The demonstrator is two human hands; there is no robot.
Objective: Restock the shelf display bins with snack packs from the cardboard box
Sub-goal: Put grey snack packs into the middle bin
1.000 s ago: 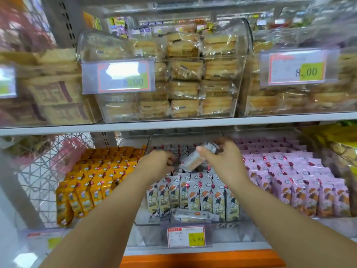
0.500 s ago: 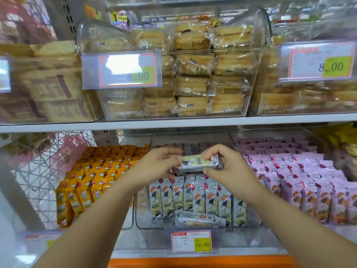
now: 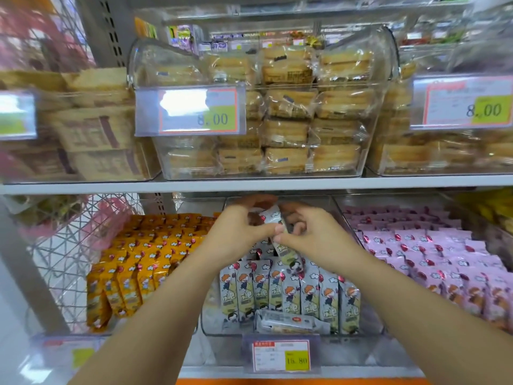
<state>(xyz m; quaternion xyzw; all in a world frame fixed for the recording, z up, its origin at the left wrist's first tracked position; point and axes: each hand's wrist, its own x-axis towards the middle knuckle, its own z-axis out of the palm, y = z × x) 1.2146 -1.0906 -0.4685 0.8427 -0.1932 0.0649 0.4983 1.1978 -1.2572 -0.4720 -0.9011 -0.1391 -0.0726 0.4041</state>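
Both hands pinching one grey-white snack pack (image 3: 280, 240), held tilted above the middle clear bin (image 3: 369, 323) on the lower shelf. Left hand (image 3: 236, 232) closed on the pack's upper part, thumb tip meeting the wrapper near its middle; right hand (image 3: 313, 234) gripping from the other side, fingers curled behind, thumb in front. Lower end of the pack angled down toward the row of upright grey packs (image 3: 288, 290) already standing at the bin's front. One more pack (image 3: 291, 323) lying flat across the front, touching the bin wall.

Likely light and soft: thin glossy film, crinkly, a little slippery, contents probably brittle. Best taken by the long edges or the sealed ends, not squeezed across the middle. Sliding it upright into a gap between neighbours probably calls for a gentle push from the top seam.

Further out: orange packs (image 3: 130, 262) in the bin to the left, pink packs (image 3: 433, 251) to the right, wrapped cakes (image 3: 286, 112) in bins on the shelf above, a price tag (image 3: 280, 355) clipped below. Cardboard box not in view.
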